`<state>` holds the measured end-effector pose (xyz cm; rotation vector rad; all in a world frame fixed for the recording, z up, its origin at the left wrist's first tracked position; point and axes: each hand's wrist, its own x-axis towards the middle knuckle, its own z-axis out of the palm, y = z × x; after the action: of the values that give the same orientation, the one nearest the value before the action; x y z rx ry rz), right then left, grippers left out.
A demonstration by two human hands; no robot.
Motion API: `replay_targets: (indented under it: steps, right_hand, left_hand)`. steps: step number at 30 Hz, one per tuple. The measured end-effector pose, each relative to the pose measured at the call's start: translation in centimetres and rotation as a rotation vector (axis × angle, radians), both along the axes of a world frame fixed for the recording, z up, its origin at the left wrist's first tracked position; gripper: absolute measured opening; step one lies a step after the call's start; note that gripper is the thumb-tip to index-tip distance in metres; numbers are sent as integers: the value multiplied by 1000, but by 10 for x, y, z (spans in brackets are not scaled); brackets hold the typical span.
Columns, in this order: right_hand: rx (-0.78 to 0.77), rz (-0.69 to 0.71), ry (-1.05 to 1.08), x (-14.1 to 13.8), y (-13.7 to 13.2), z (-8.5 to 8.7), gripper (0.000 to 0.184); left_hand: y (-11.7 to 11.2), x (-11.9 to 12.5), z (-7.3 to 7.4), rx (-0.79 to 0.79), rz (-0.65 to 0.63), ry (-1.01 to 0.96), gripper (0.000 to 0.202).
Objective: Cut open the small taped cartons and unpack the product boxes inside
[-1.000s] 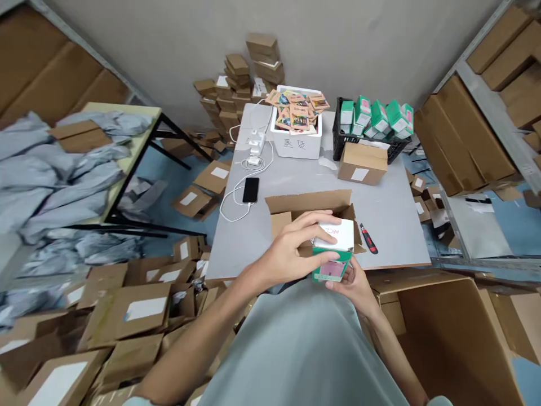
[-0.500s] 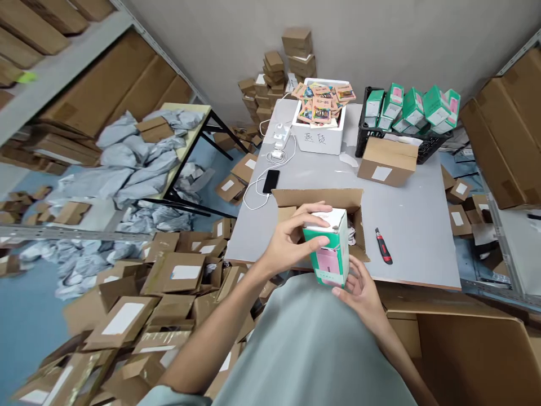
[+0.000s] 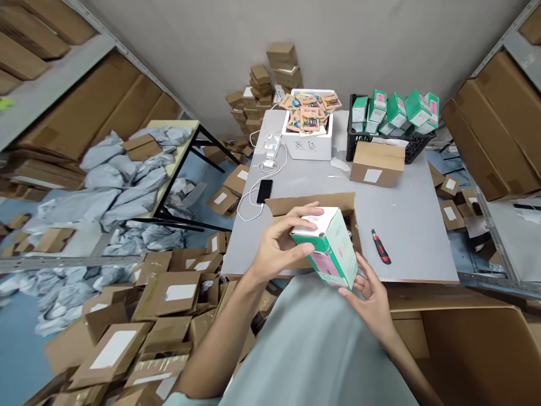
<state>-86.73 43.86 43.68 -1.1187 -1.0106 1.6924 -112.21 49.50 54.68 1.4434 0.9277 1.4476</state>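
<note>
I hold a green and white carton (image 3: 333,245) with a pink panel in both hands, tilted over the near edge of the grey table (image 3: 406,208). My left hand (image 3: 276,245) wraps its white top end, fingers closed round it. My right hand (image 3: 369,293) cups the bottom end from below. Just behind the carton stands an open brown cardboard box (image 3: 310,204) with its flaps up.
A red box cutter (image 3: 381,247) lies right of the open box. Farther back are a closed brown box (image 3: 376,163), a black crate of green cartons (image 3: 391,115), a white foam box of cards (image 3: 308,121), a phone (image 3: 264,190) on a cable. Cardboard boxes (image 3: 164,293) litter the floor at left.
The carton has tipped from upright to slanted, its top swung left and toward me. Both hands kept hold of it. The view shifted slightly.
</note>
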Motion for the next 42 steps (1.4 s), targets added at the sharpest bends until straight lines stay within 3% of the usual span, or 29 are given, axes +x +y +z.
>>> replay_targets:
  steps: [5,8,13,16,19,23,30,35,37,39,42]
  right_hand:
    - [-19,41,185,-8,10,10,66]
    - [-124,76,289,-13,14,13,49]
    - [-347,156,439,-26,12,-3,49]
    - [-377,248,420,-29,12,-8,53]
    - [-265,288,306,-27,16,-1,59]
    - [-7,216,146,-26,25,10,74]
    - [150,156,13,-33,24,2,55]
    - [347,-9,-322,-42,19,4,82]
    - [439,-82,-414,-46,20,8,79]
    - [427,-100,-374,-45,23,11,71]
    - [267,12,-135,-38,26,15,75]
  left_hand:
    - [2,-9,-6,-43,46,-82,40]
    - [6,-15,-15,-104,115,-215,52]
    - [12,-21,-35,-248,120,-392,81]
    - [10,-25,-41,-313,107,-385,75]
    - [6,-29,-39,-334,173,-315,59]
    - [6,-33,-33,-263,257,-152,56]
    - [10,-30,-28,-257,316,-41,57]
    - [12,-11,-30,-234,441,-2,59]
    - [12,-4,-29,-224,486,20,61]
    - [11,-3,-27,-212,494,37,64]
    - [9,-13,-21,-210,414,0,73]
